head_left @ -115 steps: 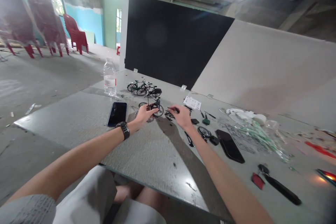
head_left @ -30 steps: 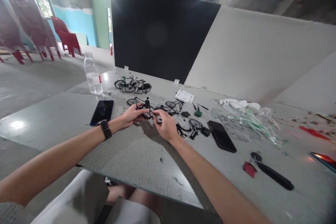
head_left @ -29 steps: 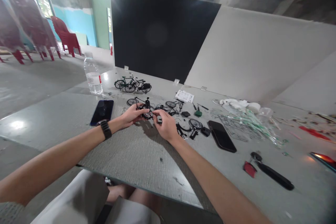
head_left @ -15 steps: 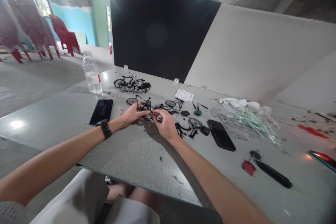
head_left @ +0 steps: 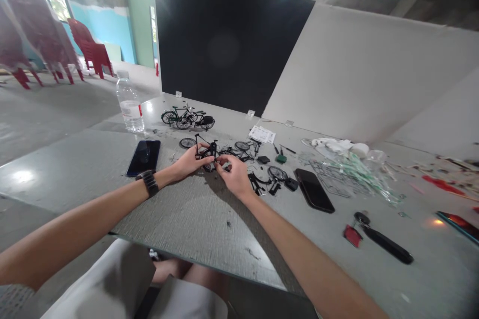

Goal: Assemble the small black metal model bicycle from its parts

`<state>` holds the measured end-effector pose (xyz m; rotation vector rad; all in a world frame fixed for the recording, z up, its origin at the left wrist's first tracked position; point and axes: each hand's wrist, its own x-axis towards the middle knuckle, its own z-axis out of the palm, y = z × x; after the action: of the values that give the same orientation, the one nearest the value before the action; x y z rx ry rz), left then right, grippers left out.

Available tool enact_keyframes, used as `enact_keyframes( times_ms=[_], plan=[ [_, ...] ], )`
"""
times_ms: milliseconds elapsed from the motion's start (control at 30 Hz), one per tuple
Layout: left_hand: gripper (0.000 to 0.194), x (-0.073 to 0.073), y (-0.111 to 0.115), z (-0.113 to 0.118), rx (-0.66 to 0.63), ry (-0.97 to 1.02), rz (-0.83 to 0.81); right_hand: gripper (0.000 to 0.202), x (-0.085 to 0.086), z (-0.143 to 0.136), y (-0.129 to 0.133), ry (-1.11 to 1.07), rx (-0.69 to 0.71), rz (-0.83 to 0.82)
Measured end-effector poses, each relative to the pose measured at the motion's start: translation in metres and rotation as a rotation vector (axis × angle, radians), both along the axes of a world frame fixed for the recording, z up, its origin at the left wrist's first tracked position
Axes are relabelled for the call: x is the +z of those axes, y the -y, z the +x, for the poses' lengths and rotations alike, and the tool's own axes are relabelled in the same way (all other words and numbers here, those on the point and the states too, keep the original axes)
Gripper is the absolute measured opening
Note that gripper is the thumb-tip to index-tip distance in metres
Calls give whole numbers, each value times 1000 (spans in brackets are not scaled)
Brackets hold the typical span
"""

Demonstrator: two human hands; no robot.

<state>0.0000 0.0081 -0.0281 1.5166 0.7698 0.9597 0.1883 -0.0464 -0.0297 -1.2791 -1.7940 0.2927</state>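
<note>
While a partly built model bicycle [head_left: 212,150] is gripped by the left hand [head_left: 191,162], with thumb and fingers closed about its frame, its right edge is met by the fingertips of the right hand [head_left: 235,174]. The right thumb and forefinger are drawn nearly together; whether a small part is pinched between them cannot be made out. The model bicycle is held to the right of the clear water bottle [head_left: 130,105] and nearer the camera than it. Thin, dark tubing is shown in the frame, angular and slender, with narrow uprights raised above the hands and a rounded wheel [head_left: 210,166] partly visible below. Much of the form is covered by the fingers.

Just to the right of the bottle, two miniature bicycles [head_left: 187,117] are stood upright and overlapping, one marked by green, both carried on finely spoked wheels. A flat, glassy phone [head_left: 142,158] is laid in front of the bottle. Well to its right, slim black parts [head_left: 258,183] and a loose spoked wheel [head_left: 277,173] are scattered, and crinkled clear-and-white plastic wrapping [head_left: 346,152] is heaped farther right. All are borne by a gray tabletop [head_left: 194,224], finely ribbed and streaked with glare.
</note>
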Motion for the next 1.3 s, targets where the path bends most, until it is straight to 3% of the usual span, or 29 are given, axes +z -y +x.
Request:
enact_keyframes(
  times_ms=[300, 667, 933, 1300],
  plan=[
    [44, 8, 5, 0, 32, -54, 12, 12, 3, 0, 1, 28, 10, -36],
    [46, 3, 2, 0, 21, 0, -96, 9, 0, 0, 0, 57, 25, -3],
    [46, -3, -3, 0, -4, 28, -47, 10, -1, -1, 0, 28, 26, 16],
    [43, 1, 0, -1, -12, -8, -43, 13, 1, -2, 2, 38, 41, 17]
  ],
)
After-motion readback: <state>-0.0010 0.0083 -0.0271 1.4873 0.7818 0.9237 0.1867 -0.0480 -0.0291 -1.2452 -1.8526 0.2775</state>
